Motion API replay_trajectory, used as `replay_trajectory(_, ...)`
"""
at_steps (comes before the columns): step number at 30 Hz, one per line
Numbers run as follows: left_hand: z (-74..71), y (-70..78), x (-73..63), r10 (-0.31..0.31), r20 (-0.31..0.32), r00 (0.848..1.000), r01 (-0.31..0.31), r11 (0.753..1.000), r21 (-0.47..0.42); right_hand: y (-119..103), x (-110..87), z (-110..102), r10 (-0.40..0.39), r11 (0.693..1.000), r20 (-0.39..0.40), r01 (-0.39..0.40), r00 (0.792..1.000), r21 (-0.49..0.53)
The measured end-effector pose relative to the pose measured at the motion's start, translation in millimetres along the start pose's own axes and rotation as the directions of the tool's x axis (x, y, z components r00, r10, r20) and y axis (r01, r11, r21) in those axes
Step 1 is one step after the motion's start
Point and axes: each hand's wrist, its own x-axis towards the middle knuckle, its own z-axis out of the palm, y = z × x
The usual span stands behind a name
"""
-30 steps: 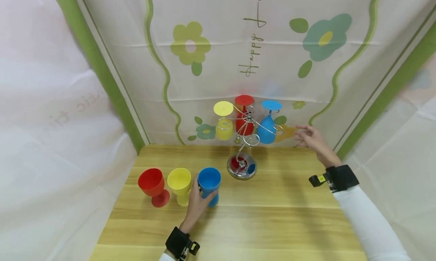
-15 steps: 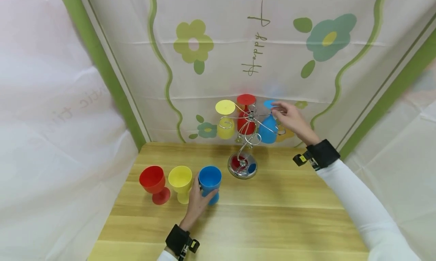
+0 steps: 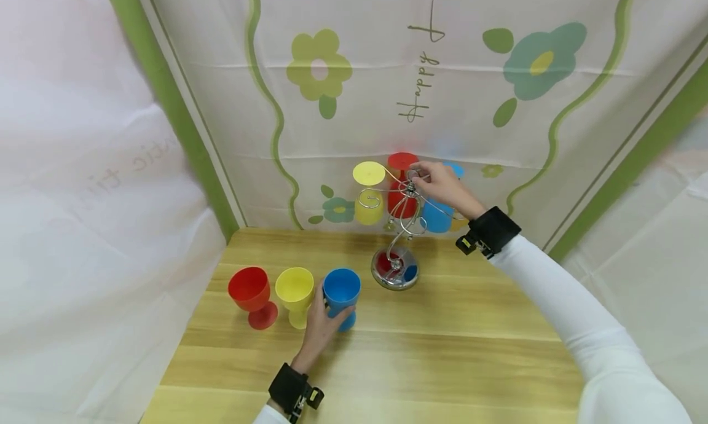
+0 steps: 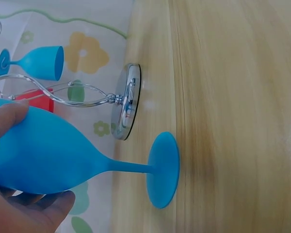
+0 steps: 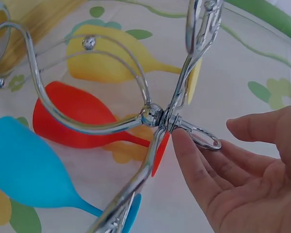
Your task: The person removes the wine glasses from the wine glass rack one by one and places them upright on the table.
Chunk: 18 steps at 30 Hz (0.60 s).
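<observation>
My left hand (image 3: 319, 321) grips the bowl of a blue plastic goblet (image 4: 53, 155), thumb and fingers on opposite sides. The goblet stands upright, its foot on the wooden table. At the back, my right hand (image 3: 444, 185) reaches the top of a chrome goblet rack (image 3: 395, 275). In the right wrist view its fingers (image 5: 191, 162) lie along the small loop (image 5: 216, 144) at the rack's top, with the thumb held apart. Upside down on the rack hang a yellow goblet (image 3: 369, 174), a red goblet (image 3: 402, 196) and another blue goblet (image 5: 29, 165).
Left of the held goblet, a yellow goblet (image 3: 295, 286) and a red goblet (image 3: 249, 287) stand upright in a row on the table (image 3: 442, 356). Behind the rack rises a flower-printed curtain (image 3: 354, 123); white cloth (image 3: 83, 196) borders the left side.
My right hand has moved left from beside the rack, past the hanging blue goblet, to the loop at the rack's top. My left hand stays on the blue goblet.
</observation>
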Motion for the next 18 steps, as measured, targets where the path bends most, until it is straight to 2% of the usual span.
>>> replay_trajectory(8, -2.4, 0.7, 2.4, 0.007, 0.001, 1.0, -0.007, 1.0, 0.002, -6, 14.4, 3, -0.049, 0.989, -0.039, 0.043, 0.998, -0.144)
replay_trajectory(18, -1.0, 0.3, -0.4, 0.031, -0.006, 1.0, -0.031, 1.0, -0.004, -13, 21.8, 4, 0.007, 0.969, -0.029, -0.014, 1.0, -0.247)
